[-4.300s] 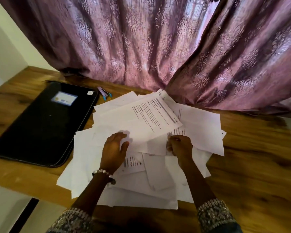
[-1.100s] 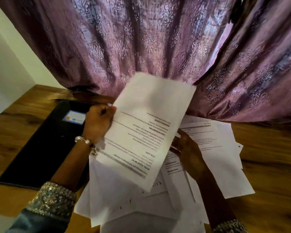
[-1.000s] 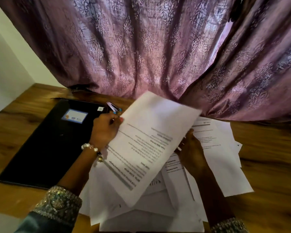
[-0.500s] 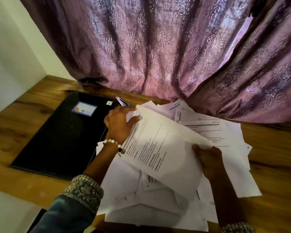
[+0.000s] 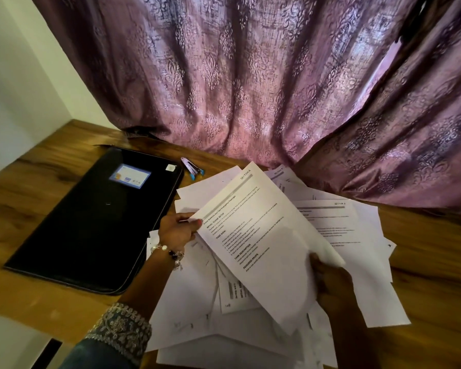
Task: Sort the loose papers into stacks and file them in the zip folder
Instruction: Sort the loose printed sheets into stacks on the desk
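A printed sheet [image 5: 261,235] headed "Section 2" is held tilted above the heap of loose papers [image 5: 192,294] on the wooden table [image 5: 431,262]. My left hand [image 5: 176,230] pinches its left edge, thumb on top. My right hand [image 5: 333,283] grips its lower right edge from beneath. More printed sheets [image 5: 343,225] lie spread to the right under it. The black zip folder [image 5: 96,222] lies closed and flat on the left of the table, with a small label on its cover.
A small stapler [image 5: 190,167] with blue tips lies behind the folder's far right corner. A purple patterned curtain [image 5: 250,75] hangs down onto the table's back edge. A white wall [image 5: 19,75] is at the left.
The sheet, lifted high and upside down a second ago, has been turned and lowered over the heap. My right hand moved from under its middle to its lower right edge.
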